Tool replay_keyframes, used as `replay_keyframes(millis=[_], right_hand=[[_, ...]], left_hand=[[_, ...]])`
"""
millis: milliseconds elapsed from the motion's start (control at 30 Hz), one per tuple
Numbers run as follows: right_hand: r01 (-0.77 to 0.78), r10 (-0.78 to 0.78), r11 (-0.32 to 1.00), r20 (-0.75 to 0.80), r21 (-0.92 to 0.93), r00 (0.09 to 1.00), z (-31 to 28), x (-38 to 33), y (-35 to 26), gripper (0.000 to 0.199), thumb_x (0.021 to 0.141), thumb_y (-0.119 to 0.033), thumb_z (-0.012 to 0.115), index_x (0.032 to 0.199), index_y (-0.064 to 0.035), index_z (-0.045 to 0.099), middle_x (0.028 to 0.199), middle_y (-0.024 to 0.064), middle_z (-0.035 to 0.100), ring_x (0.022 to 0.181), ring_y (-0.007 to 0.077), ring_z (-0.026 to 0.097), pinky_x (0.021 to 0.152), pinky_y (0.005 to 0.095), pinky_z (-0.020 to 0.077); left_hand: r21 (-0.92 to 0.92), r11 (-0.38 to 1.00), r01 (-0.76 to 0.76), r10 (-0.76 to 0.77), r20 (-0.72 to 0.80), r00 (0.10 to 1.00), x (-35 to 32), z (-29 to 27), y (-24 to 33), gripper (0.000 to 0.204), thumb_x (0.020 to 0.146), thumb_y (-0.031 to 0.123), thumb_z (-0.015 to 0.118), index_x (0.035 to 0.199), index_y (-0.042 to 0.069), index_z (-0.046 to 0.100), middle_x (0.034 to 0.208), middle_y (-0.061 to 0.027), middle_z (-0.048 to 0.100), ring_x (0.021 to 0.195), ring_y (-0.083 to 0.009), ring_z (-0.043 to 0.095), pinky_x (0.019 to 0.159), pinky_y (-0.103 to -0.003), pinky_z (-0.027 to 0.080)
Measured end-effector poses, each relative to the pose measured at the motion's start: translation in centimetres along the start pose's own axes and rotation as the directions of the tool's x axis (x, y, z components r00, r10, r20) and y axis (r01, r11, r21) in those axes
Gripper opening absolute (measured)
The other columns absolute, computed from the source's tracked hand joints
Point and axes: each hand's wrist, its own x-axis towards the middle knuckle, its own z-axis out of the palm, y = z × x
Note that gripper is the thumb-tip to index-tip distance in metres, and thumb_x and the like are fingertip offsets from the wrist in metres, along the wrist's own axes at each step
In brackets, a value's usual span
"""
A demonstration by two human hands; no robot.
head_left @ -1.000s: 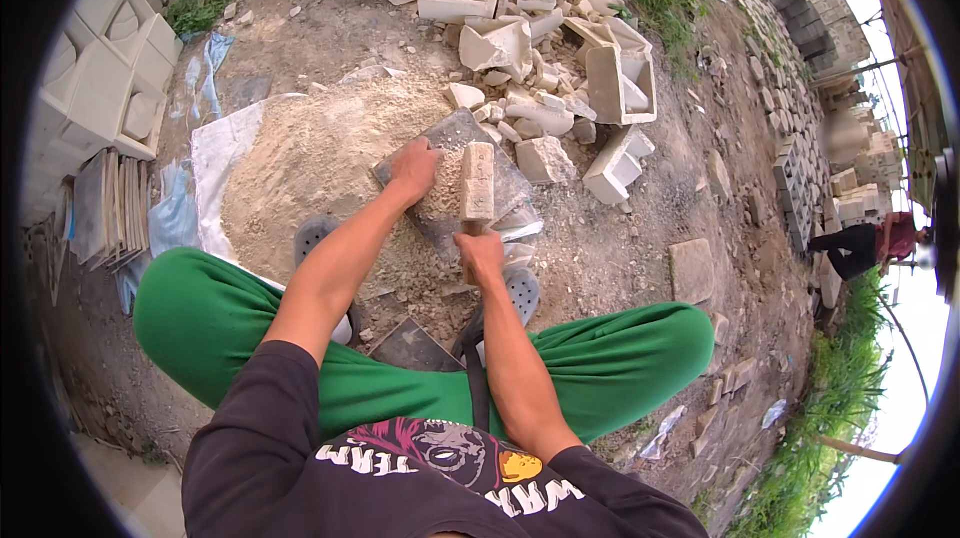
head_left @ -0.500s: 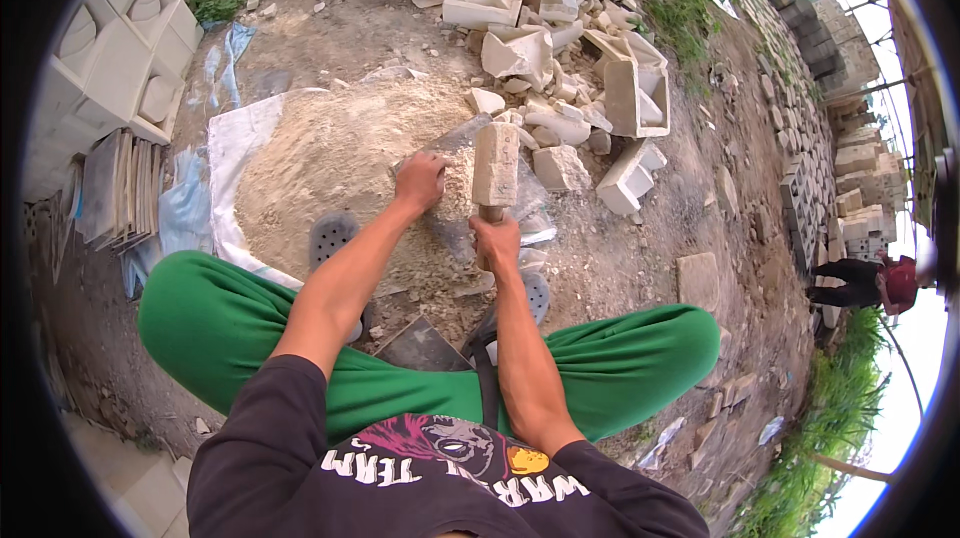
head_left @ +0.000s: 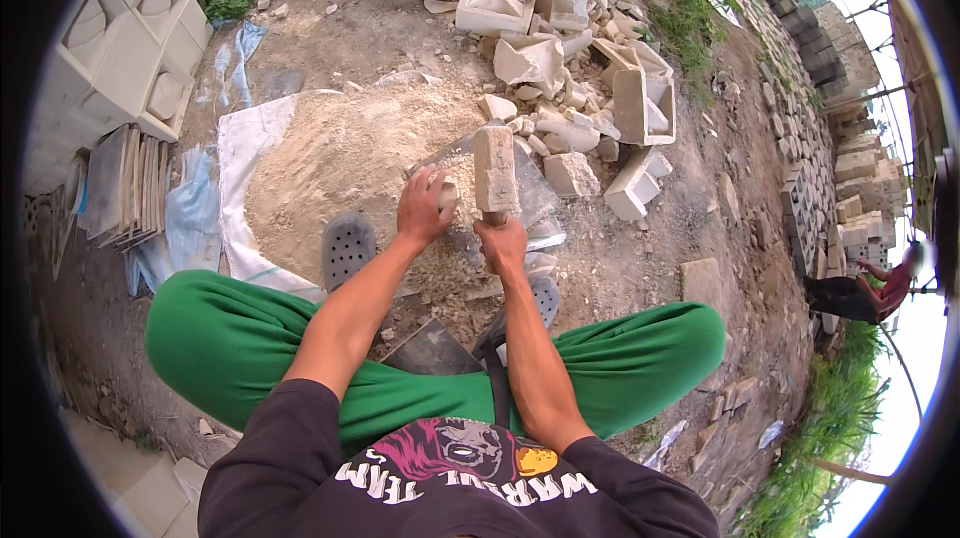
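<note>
In my right hand (head_left: 502,241) is the short handle of a mallet with a pale, block-shaped head (head_left: 495,170), which is upright above a dark flat slab (head_left: 462,150). My left hand (head_left: 422,208) is closed around a small pale stone chunk (head_left: 447,194) at the slab's left side. Pale crumbs and powder lie on the slab between the two hands. A broad heap of crushed pale powder (head_left: 340,153) spreads over a white sheet (head_left: 240,173) to the left of my hands.
Broken pale blocks (head_left: 530,63) are piled beyond the slab, with a hollow block (head_left: 645,103) at their right. Thin boards (head_left: 130,183) lean near stacked blocks (head_left: 130,48) at the left. Another person (head_left: 870,288) is at the far right.
My left hand has drawn slightly nearer to me, and a stone chunk now shows in its fingers. The mallet stays raised in my right hand. The person at far right has changed posture.
</note>
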Motion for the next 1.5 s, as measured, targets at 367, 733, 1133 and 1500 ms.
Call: replay_keyframes(millis=[367,733,1133,1500], right_hand=[[-0.048,0.065,0.969,0.063,-0.242,0.996,2.0,3.3,5.1,0.026,0.071,-0.022,0.074,0.082,0.0014,0.072,0.064,0.0106,0.068,0.053,0.0204,0.067,0.054,0.0362,0.0529],[-0.050,0.084,0.933,0.080,-0.358,0.993,0.5,0.8,2.1,0.038,0.069,-0.031,0.076,0.079,0.0053,0.072,0.066,0.0176,0.070,0.060,0.0303,0.070,0.058,0.0382,0.0545],[-0.015,0.017,0.992,0.009,-0.123,1.000,0.3,-0.6,2.6,0.041,0.071,-0.031,0.076,0.085,0.0072,0.072,0.071,0.0211,0.071,0.064,0.0303,0.072,0.064,0.0385,0.0564],[-0.097,0.157,0.930,0.145,-0.354,0.977,-0.2,-1.2,0.0,0.036,0.072,-0.026,0.070,0.087,0.0075,0.072,0.069,0.0204,0.070,0.062,0.0292,0.072,0.060,0.0390,0.0570]], left_hand=[[-0.110,0.986,0.127,-0.113,0.128,0.985,0.8,0.6,0.9,0.048,0.086,0.019,0.064,0.132,0.006,0.058,0.136,-0.0121,0.057,0.124,-0.0324,0.054,0.102,-0.042,0.048],[-0.117,0.970,0.212,-0.179,0.240,0.954,1.4,-0.5,1.4,0.046,0.088,0.010,0.061,0.133,0.004,0.057,0.139,-0.0141,0.055,0.127,-0.0330,0.053,0.105,-0.041,0.046],[-0.059,0.977,0.203,-0.181,0.267,0.947,2.4,-0.3,2.5,0.041,0.087,0.006,0.058,0.129,0.004,0.059,0.136,-0.0145,0.056,0.123,-0.0348,0.055,0.101,-0.044,0.049],[0.026,0.982,0.187,-0.186,0.282,0.941,2.2,-0.3,1.0,0.046,0.087,0.008,0.061,0.133,0.005,0.057,0.134,-0.0169,0.056,0.117,-0.0361,0.059,0.095,-0.045,0.052]])
